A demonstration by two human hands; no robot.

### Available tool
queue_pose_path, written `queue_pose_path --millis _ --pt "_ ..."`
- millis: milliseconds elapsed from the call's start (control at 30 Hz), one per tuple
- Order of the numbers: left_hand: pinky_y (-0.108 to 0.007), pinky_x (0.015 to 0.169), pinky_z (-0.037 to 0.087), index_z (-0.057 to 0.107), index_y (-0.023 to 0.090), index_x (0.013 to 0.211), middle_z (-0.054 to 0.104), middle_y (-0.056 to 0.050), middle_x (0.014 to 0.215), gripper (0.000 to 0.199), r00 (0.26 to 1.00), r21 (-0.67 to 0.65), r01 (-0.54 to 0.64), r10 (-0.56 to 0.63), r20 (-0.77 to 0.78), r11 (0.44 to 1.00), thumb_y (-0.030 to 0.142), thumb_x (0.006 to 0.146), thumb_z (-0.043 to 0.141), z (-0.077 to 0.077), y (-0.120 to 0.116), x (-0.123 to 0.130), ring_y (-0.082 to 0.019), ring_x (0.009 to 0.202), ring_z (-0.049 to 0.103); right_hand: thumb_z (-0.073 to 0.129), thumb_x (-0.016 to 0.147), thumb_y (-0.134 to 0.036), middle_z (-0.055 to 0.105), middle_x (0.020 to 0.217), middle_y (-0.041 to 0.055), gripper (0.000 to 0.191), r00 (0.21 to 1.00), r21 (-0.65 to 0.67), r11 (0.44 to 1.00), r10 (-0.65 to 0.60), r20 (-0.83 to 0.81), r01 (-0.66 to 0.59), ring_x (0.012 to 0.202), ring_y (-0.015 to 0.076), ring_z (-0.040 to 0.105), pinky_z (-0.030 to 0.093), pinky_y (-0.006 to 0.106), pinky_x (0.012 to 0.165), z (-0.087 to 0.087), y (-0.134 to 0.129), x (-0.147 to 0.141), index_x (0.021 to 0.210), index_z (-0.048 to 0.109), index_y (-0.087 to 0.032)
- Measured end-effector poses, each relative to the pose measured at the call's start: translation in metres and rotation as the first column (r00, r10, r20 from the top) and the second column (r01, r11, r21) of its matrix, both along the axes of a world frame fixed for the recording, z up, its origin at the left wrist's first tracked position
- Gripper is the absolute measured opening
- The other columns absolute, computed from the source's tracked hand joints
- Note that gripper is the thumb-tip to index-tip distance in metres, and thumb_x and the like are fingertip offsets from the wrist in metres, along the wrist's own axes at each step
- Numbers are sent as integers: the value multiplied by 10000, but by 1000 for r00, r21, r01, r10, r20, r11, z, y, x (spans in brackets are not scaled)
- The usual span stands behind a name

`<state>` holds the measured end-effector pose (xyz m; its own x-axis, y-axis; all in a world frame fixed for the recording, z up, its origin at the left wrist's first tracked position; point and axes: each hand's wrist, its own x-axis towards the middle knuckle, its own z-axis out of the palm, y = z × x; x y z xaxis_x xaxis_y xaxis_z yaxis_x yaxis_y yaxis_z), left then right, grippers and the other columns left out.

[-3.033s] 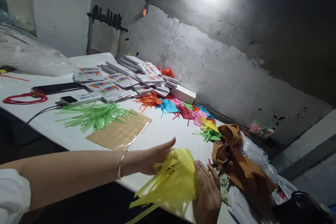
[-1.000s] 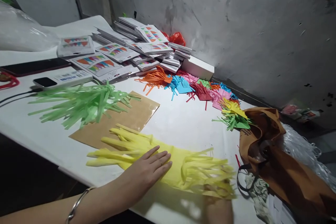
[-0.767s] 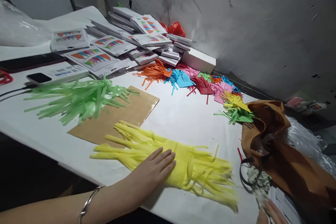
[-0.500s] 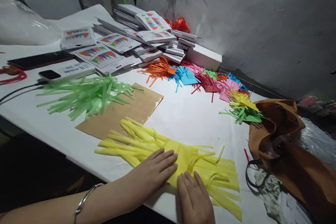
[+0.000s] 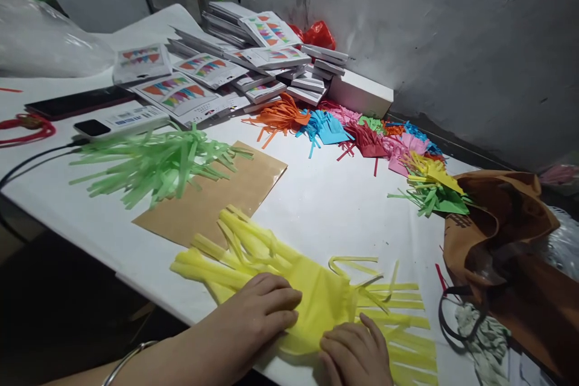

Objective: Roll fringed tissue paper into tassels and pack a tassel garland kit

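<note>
A sheet of yellow tissue paper (image 5: pixel 316 292), cut into fringe at both ends, lies along the near edge of the white table. My left hand (image 5: pixel 266 307) rests palm down on its left half, fingers slightly bent and apart, a silver bangle on the wrist. At the lower right of the sheet, my right hand (image 5: pixel 357 350) has its fingers curled over the paper, the thumb partly hidden. Some fringe strips stand up and loop near the right end. The left fringe overlaps a corner of a brown sheet (image 5: pixel 203 208).
Green tissue fringe (image 5: pixel 163 163) lies partly on the brown sheet. Colourful tassels (image 5: pixel 330 126) line the wall side, beside stacked printed packets (image 5: pixel 181 96). A power bank (image 5: pixel 122 120) and a dark phone (image 5: pixel 81 102) lie left. A brown bag (image 5: pixel 488 241) slumps at right.
Both hands have moved apart a little, the right one rightward and down. My right fingers have curled from lying flat. More of the yellow middle shows, and a strip has looped up.
</note>
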<state>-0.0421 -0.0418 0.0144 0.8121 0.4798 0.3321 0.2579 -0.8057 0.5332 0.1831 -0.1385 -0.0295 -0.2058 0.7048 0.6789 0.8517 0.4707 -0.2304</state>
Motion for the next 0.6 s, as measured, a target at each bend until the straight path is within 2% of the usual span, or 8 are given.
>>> queue_pose_path --millis 67,133,233,300,367,433,533,600 --pt "-330 886 394 622 213 1078 717 -43 1120 267 1000 1 4 -4 -5 1000 43 894 532 0 3 2 -202 930 598 556 937 -230 758 859 0 122 998 4 998 -65 -1 65 842 180 711 293 414 1140 5 0 -1 904 673 -221" --pt "-336 863 380 618 220 1073 735 -24 1076 247 1000 5 0 0 -21 1000 58 900 549 -1 6 5 -194 872 606 531 955 -289 764 884 21 158 998 0 999 -54 16 54 925 216 717 266 458 1161 9 1 -4 961 670 -214" --pt "-349 862 355 611 220 1043 750 -4 1022 230 999 23 -15 16 -46 1000 51 893 569 -1 8 9 -191 824 614 510 972 -355 750 811 5 215 1000 -61 998 -16 3 16 894 213 726 233 460 1187 13 4 -5 1023 655 -205" --pt "-352 862 346 604 219 1026 752 4 1002 244 998 24 -20 22 -53 1000 27 879 569 -1 9 11 -189 811 617 532 961 -328 747 813 7 197 997 -64 995 -68 45 71 877 211 724 219 460 1194 16 5 -4 1041 656 -196" --pt "-347 850 351 598 219 1020 750 5 995 248 998 11 -20 21 -51 1000 23 871 574 0 8 10 -185 805 614 545 943 -260 760 902 34 165 987 -26 992 -122 107 125 922 225 719 218 487 1191 16 5 -2 1036 665 -196" --pt "-337 839 362 596 223 1027 745 6 992 263 999 -5 -31 31 -42 1000 15 869 570 0 8 9 -181 804 607 533 940 -220 761 991 52 147 988 -21 994 -102 116 105 983 235 707 229 510 1179 15 4 -3 1004 665 -203" --pt "-317 810 385 607 226 1031 740 5 974 309 997 -34 -57 55 -51 998 -22 865 530 0 7 6 -182 812 600 479 960 -162 756 976 15 169 1000 -127 992 -8 -7 7 1000 203 689 247 475 1150 13 3 -3 987 635 -220" --pt "-307 766 403 627 222 1002 732 -1 928 293 992 -71 -92 85 -92 993 -14 868 516 -1 9 6 -192 813 602 447 974 -137 735 901 -7 188 996 -209 978 -5 -91 -14 993 191 667 274 439 1095 15 5 -1 993 610 -229"
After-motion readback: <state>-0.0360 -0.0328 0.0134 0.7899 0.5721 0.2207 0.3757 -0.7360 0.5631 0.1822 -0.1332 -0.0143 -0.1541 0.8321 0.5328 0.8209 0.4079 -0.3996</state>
